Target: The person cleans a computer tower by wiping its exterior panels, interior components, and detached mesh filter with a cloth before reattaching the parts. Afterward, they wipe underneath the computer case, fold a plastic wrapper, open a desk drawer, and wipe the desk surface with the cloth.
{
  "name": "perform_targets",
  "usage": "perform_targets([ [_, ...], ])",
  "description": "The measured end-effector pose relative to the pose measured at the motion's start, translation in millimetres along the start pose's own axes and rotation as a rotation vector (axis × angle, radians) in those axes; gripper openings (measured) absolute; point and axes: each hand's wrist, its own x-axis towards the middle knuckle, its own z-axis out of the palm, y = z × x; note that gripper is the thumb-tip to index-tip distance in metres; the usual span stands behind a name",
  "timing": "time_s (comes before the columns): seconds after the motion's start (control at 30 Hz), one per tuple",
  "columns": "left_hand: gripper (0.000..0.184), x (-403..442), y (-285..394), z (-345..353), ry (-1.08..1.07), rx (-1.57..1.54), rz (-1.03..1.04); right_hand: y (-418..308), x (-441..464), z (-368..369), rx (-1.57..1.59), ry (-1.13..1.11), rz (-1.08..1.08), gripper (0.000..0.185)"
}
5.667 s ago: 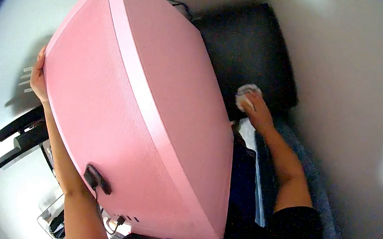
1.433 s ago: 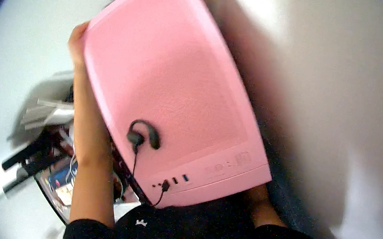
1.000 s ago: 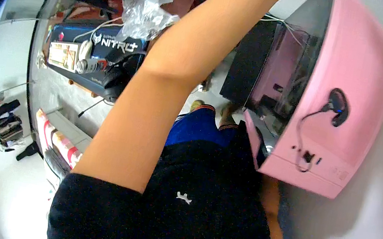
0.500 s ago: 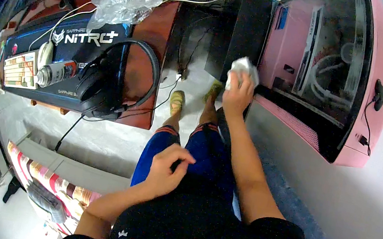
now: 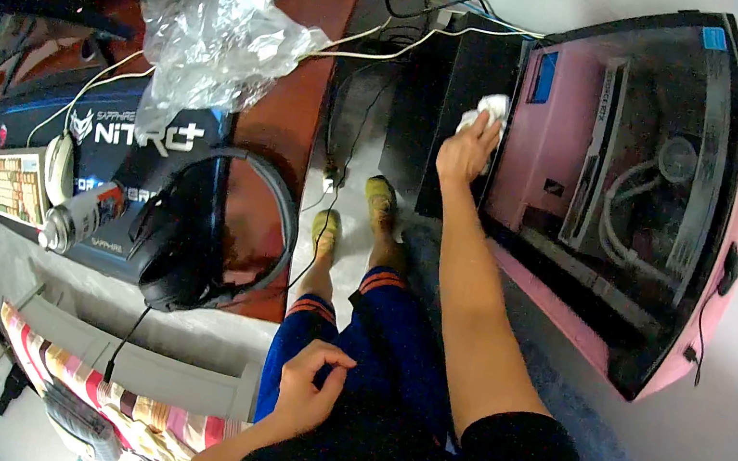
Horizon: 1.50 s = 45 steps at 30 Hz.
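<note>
My right hand [image 5: 467,154] is closed on a crumpled white cloth or tissue [image 5: 495,107]. It holds the cloth at the black stand [image 5: 484,69], against the near left edge of a pink computer case [image 5: 554,115]. Through the dark glass panel of the case, tubing and a round part [image 5: 677,159] show. My left hand [image 5: 311,385] hangs in front of my blue shorts with its fingers curled in, and I see nothing in it.
On the reddish-brown desk [image 5: 292,135] lie a clear plastic bag [image 5: 215,39], black headphones [image 5: 280,206], a mouse [image 5: 59,169], a keyboard [image 5: 15,186] and a spray can [image 5: 83,217]. Cables [image 5: 361,132] run over the floor between desk and stand. Striped fabric [image 5: 115,408] is at lower left.
My right hand has moved with the white cloth from in front of the stand to its edge by the case. My view has shifted, and my left hand stays curled near my lap.
</note>
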Motion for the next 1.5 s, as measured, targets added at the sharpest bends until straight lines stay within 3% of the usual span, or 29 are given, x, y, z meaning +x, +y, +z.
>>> perform_targets([
  [0.07, 0.014, 7.6, -0.4, 4.5, 0.01, -0.02, -0.051, -23.8, 43.9, -8.3, 0.12, -0.036, 0.125, 0.071],
  [0.13, 0.014, 14.0, -0.9, 8.1, 0.017, -0.043, -0.098, -24.3, 89.3, 16.5, 0.058, 0.047, 0.096, 0.075],
  [0.3, 0.015, 26.0, 2.8, 15.4, 0.054, -0.068, -0.146, -55.3, 141.8, 23.8, 0.055, 0.202, 0.14, 0.062],
  [0.4, 0.015, 25.9, 0.6, 16.3, 0.061, -0.065, -0.159, -58.4, 147.8, 35.9, 0.072, 0.294, -0.201, 0.053],
  [0.6, 0.013, 29.6, -0.3, 13.1, 0.102, -0.027, -0.177, -54.0, 189.8, 27.9, 0.084, 0.124, -0.481, 0.037],
  [0.7, 0.012, 20.5, -4.2, 8.5, 0.091, -0.037, -0.195, -43.1, 160.7, 17.9, 0.117, 0.093, -0.463, 0.035],
  [0.8, 0.011, 15.4, 2.6, 4.0, 0.055, -0.067, -0.165, -32.6, 84.5, 2.1, 0.138, 0.152, -0.446, 0.034],
  [0.9, 0.011, 4.0, 2.3, 1.2, 0.014, -0.076, -0.116, -18.9, -0.8, -19.6, 0.133, 0.052, -0.39, 0.032],
  [1.13, 0.01, -30.5, -13.8, -7.3, -0.066, -0.101, -0.085, 27.6, -150.5, -39.3, 0.123, 0.055, -0.394, 0.033],
  [1.3, 0.01, -50.4, -16.8, -14.3, -0.225, -0.022, -0.037, 62.0, -208.3, -38.2, 0.036, -0.528, 0.033, 0.02],
  [1.33, 0.01, -52.0, -16.2, -14.9, -0.267, -0.004, -0.006, 64.0, -210.6, -45.7, -0.153, -0.841, 0.12, 0.023],
  [1.43, 0.013, -51.4, -11.7, -20.1, -0.359, 0.061, 0.088, 79.9, -264.4, -92.3, 0.13, -0.494, 0.234, 0.027],
  [1.5, 0.014, -43.6, -12.0, -22.6, -0.372, 0.099, 0.141, 101.1, -276.3, -99.9, 0.35, -0.48, 0.347, 0.028],
])
